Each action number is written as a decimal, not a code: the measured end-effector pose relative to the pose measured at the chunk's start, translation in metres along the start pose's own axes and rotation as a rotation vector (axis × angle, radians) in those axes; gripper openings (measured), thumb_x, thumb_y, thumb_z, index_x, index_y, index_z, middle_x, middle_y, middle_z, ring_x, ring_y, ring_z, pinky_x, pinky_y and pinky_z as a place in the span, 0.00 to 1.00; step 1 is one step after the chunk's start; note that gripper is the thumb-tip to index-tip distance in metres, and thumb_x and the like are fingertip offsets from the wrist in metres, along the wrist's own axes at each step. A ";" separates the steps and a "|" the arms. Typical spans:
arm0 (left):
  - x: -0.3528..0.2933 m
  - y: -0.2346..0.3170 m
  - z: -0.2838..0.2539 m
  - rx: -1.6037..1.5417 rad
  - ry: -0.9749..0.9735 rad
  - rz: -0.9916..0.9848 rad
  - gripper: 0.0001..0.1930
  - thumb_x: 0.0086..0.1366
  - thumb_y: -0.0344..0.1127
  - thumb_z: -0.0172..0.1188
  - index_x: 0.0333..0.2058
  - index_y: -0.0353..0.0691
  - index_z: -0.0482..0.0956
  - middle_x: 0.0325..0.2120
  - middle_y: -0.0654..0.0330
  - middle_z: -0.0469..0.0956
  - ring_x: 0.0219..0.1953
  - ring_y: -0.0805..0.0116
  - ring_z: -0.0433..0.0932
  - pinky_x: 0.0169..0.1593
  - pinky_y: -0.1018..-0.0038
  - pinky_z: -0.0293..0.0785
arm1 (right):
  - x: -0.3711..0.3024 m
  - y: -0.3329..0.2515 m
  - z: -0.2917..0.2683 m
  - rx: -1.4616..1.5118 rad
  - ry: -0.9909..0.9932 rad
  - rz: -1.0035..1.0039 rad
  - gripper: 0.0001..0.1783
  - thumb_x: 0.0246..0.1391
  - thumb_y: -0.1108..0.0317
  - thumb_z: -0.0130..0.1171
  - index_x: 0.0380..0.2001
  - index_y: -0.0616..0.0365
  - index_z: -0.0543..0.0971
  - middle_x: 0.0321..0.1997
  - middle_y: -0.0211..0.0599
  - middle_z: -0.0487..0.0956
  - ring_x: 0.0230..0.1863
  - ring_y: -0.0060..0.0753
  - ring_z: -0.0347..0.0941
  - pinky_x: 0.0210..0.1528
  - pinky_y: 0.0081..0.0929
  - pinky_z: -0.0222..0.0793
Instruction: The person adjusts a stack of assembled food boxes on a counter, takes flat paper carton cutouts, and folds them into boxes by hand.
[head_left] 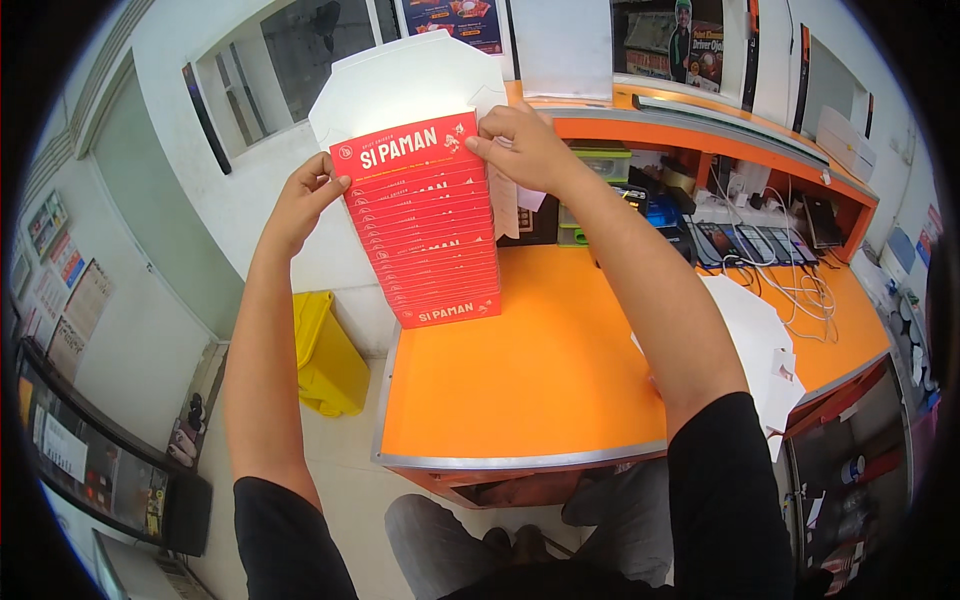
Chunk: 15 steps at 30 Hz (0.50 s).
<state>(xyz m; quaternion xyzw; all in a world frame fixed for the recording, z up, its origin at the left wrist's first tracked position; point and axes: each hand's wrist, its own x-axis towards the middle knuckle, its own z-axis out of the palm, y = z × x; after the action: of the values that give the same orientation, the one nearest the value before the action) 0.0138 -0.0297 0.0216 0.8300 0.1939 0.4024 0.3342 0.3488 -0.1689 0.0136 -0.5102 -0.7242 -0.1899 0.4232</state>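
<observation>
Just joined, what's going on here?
A person's left hand and right hand grip either end of the top red box, on a tall stack of red boxes on an orange counter. A white flap stands up behind its front. White cardboard lies to the right, near phones.

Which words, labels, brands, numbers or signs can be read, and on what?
Wording isn't copied here, only where it stands:
Top box: large white lettering, readable.
Lowest box: white lettering, readable.
Dark poster, upper right: white lettering, readable.
Blue poster: too small.
Wall sheets, left: too small.
</observation>
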 end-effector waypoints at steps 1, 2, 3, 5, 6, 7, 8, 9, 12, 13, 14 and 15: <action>-0.001 0.003 0.002 0.001 0.010 0.002 0.12 0.67 0.46 0.68 0.36 0.47 0.76 0.43 0.64 0.84 0.52 0.70 0.76 0.65 0.61 0.65 | 0.000 -0.001 0.001 0.019 0.014 0.002 0.20 0.59 0.44 0.67 0.31 0.50 0.84 0.39 0.30 0.81 0.51 0.38 0.71 0.62 0.47 0.55; -0.002 0.005 0.003 0.001 0.021 0.002 0.12 0.67 0.45 0.68 0.37 0.47 0.77 0.43 0.64 0.84 0.51 0.71 0.77 0.64 0.63 0.65 | 0.000 -0.002 0.002 0.038 0.028 0.003 0.20 0.58 0.45 0.68 0.30 0.52 0.82 0.38 0.31 0.81 0.50 0.39 0.71 0.62 0.45 0.57; 0.000 0.004 0.003 0.001 0.021 0.003 0.12 0.67 0.45 0.68 0.37 0.47 0.77 0.43 0.64 0.84 0.51 0.71 0.77 0.64 0.63 0.65 | -0.002 -0.002 0.002 0.037 0.028 0.004 0.20 0.58 0.45 0.68 0.30 0.52 0.82 0.38 0.31 0.81 0.50 0.39 0.71 0.62 0.45 0.57; 0.001 0.004 0.001 0.005 0.018 -0.008 0.10 0.67 0.43 0.66 0.38 0.45 0.78 0.42 0.65 0.84 0.49 0.71 0.77 0.63 0.65 0.66 | -0.004 -0.007 0.003 0.187 0.020 0.109 0.19 0.58 0.50 0.70 0.34 0.54 0.78 0.35 0.34 0.80 0.51 0.38 0.73 0.59 0.40 0.64; 0.002 0.003 0.001 0.006 0.020 -0.010 0.10 0.67 0.43 0.66 0.38 0.45 0.78 0.42 0.65 0.84 0.49 0.71 0.77 0.63 0.65 0.66 | -0.005 -0.009 0.004 0.189 0.019 0.107 0.19 0.58 0.50 0.70 0.34 0.54 0.78 0.35 0.34 0.80 0.51 0.38 0.73 0.59 0.40 0.64; 0.001 0.006 0.004 -0.007 0.014 -0.005 0.10 0.67 0.42 0.65 0.39 0.45 0.77 0.43 0.65 0.83 0.50 0.71 0.76 0.63 0.67 0.65 | -0.006 -0.009 0.006 0.319 0.021 0.151 0.20 0.58 0.51 0.71 0.38 0.55 0.77 0.37 0.36 0.80 0.52 0.37 0.73 0.58 0.37 0.66; 0.000 0.008 0.004 -0.019 0.010 0.000 0.10 0.68 0.41 0.63 0.41 0.44 0.77 0.43 0.66 0.83 0.51 0.71 0.75 0.64 0.68 0.65 | -0.005 -0.009 0.008 0.450 0.022 0.193 0.21 0.57 0.53 0.71 0.42 0.56 0.76 0.40 0.39 0.80 0.54 0.36 0.73 0.57 0.35 0.68; 0.004 -0.001 0.002 -0.015 0.017 -0.004 0.10 0.68 0.41 0.63 0.41 0.44 0.77 0.43 0.66 0.83 0.51 0.71 0.75 0.64 0.68 0.65 | -0.007 -0.007 0.011 0.456 0.018 0.188 0.21 0.57 0.53 0.71 0.42 0.56 0.76 0.40 0.39 0.80 0.54 0.36 0.73 0.57 0.35 0.68; 0.010 -0.030 -0.001 -0.162 0.191 0.171 0.22 0.74 0.45 0.54 0.61 0.43 0.72 0.60 0.59 0.74 0.58 0.71 0.72 0.68 0.71 0.61 | 0.001 -0.008 0.030 0.458 0.212 0.030 0.25 0.62 0.53 0.67 0.54 0.55 0.75 0.50 0.44 0.78 0.58 0.36 0.71 0.60 0.33 0.67; 0.013 -0.026 0.012 -0.161 0.199 0.166 0.22 0.74 0.45 0.54 0.61 0.43 0.72 0.60 0.59 0.74 0.58 0.71 0.72 0.68 0.71 0.61 | 0.004 -0.011 0.030 0.516 0.299 0.095 0.24 0.65 0.53 0.62 0.56 0.56 0.75 0.54 0.47 0.76 0.59 0.39 0.71 0.62 0.35 0.66; 0.016 -0.017 0.024 -0.292 0.267 0.156 0.24 0.76 0.49 0.51 0.64 0.43 0.70 0.62 0.58 0.72 0.59 0.69 0.72 0.67 0.71 0.63 | 0.005 -0.014 0.034 0.575 0.384 0.165 0.24 0.69 0.52 0.58 0.59 0.57 0.76 0.58 0.50 0.75 0.61 0.42 0.70 0.64 0.36 0.65; 0.017 -0.006 0.035 -0.423 0.335 0.148 0.27 0.77 0.53 0.48 0.67 0.44 0.69 0.64 0.57 0.70 0.60 0.68 0.73 0.67 0.71 0.65 | 0.008 -0.016 0.038 0.581 0.377 0.165 0.24 0.69 0.52 0.58 0.59 0.57 0.76 0.58 0.50 0.75 0.61 0.42 0.70 0.64 0.36 0.65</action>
<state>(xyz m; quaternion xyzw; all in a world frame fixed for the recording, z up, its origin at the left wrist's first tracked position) 0.0518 -0.0290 0.0104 0.6757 0.0969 0.5886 0.4331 0.3178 -0.1445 0.0008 -0.3814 -0.6133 -0.0319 0.6909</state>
